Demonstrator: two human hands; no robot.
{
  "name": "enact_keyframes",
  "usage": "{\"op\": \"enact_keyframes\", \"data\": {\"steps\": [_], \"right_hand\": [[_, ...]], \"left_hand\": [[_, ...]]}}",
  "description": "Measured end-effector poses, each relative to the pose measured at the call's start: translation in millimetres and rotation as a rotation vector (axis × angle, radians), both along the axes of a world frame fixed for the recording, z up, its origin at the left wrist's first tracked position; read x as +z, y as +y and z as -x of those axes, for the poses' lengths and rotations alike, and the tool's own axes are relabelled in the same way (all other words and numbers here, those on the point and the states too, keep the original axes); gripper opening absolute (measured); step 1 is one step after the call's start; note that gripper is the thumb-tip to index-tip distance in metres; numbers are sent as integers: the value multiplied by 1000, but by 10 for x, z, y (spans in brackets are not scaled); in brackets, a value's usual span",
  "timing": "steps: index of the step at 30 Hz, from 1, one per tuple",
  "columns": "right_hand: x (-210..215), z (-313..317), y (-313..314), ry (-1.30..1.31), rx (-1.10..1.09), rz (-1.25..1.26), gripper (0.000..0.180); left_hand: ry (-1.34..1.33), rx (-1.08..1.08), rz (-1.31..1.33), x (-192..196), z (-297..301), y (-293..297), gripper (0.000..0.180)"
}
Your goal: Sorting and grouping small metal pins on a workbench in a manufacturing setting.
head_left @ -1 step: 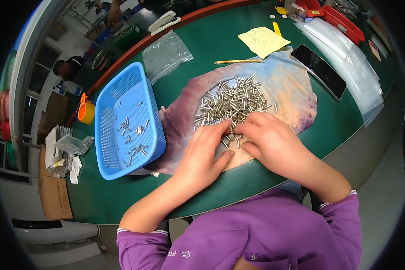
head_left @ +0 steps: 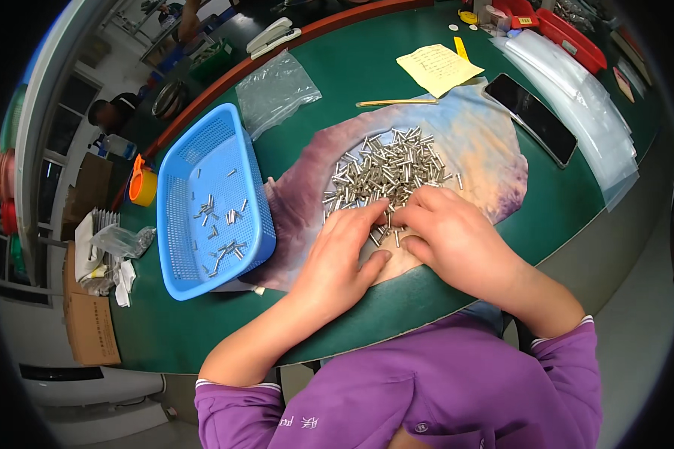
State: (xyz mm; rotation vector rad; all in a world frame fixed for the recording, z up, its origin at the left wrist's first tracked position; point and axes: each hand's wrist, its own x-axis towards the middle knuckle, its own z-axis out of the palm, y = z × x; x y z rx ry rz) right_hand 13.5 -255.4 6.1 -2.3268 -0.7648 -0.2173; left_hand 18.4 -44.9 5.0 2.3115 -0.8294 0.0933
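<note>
Nearest the desk's front edge, I see my left hand [head_left: 342, 254] lying palm down on the mottled cloth [head_left: 494, 161], fingers spread fairly wide and thumb out to the side, its fingertips pressing on the near fringe of the heap of small metal pins [head_left: 386, 168]. My right hand [head_left: 449, 236] sits just beside it, fingers curled in narrow, the tips meeting the left ones over a few pins; whether a pin is actually pinched between them I cannot tell, since the fingers hide it. I judge that both hands work at the near rim of the heap because single pins are easiest to draw off there.

The cloth lies under the whole heap, probably to keep the round pins from rolling across the green desk [head_left: 329, 90]. To the left of it, touching the cloth's edge, the blue mesh basket [head_left: 202, 150] stands within easy reach of the left hand and holds a thin scatter of pins, well apart from the main heap.

Farther back lie a clear plastic bag [head_left: 275, 91] by the basket's far corner, a yellow paper note [head_left: 436, 67], and a dark phone [head_left: 530, 116] at the cloth's right edge. Toward the desk's far right edge lies a stack of clear bags [head_left: 577, 112].
</note>
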Motion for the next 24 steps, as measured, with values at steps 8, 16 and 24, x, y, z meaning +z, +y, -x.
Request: {"op": "enact_keyframes", "data": {"steps": [8,16,24], "right_hand": [[27,28,-9,37,23,-59,14],[-21,17,-6,-7,-27,-39,11],[-13,68,41,120,66,-124,16]], "left_hand": [[95,14,42,6,45,32,62],[92,-33,62,-33,23,52,59],[104,36,69,18,59,44,58]]}}
